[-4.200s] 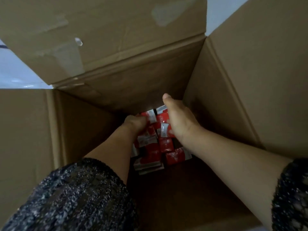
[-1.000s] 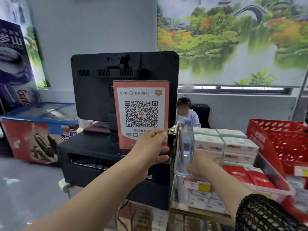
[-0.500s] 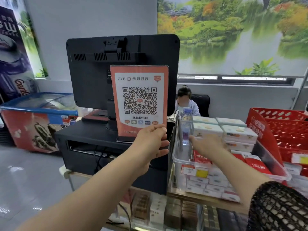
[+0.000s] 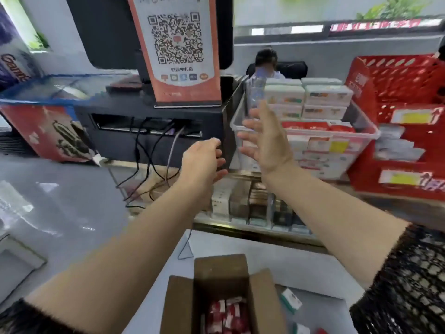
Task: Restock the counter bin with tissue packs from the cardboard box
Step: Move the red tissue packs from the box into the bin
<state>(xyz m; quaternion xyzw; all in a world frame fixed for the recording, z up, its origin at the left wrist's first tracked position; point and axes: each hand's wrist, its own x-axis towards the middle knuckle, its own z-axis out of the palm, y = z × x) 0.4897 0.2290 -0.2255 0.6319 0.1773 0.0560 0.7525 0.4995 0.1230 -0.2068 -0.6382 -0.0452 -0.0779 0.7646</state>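
Fingers of the right hand are spread wide and hold nothing, just in front of the near left corner of the clear counter bin. The left hand hangs beside it, loosely curled, also empty.

Biggest worry is the cardboard box below the hands, flaps up, with red tissue packs deep inside: reaching in with 2 hands could buckle a flap or tip it.

Next, the bin sits close to the front edge of the counter, so a hard push while loading might slide it. Its back half carries white boxes stacked at least 2 high, and an upright water bottle stands at its left end. A careless sleeve could topple either.

Smallest risk: the red packs already in the bin lie near rim level, so extra ones may slip off.
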